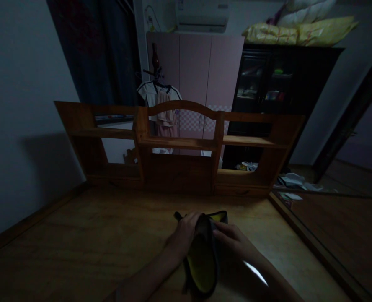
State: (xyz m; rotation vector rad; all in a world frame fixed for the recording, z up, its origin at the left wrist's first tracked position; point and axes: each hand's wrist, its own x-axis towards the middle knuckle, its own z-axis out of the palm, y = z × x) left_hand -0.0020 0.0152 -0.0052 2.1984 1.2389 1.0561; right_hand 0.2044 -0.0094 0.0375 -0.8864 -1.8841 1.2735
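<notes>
A dark shoe with a yellow insole [202,266] is in front of me at the lower middle, its open heel end toward me. My left hand [186,233] is closed over the upper on the left side, its fingers near the front of the opening. On the right side, my right hand [231,237] grips the shoe's edge, with the thumb side against the rim. Just beyond the hands lies a second dark item with a yellow lining [219,216], apparently the other shoe, partly hidden. A small dark tip shows past my left hand.
The pale wooden bed board [110,235] lies beneath. A wooden headboard shelf [178,144] with open compartments stands across the far end. A wall [32,147] borders the left, and a raised wooden rail [311,243] the right. Pink wardrobe [194,67] and dark cabinet [267,84] stand behind.
</notes>
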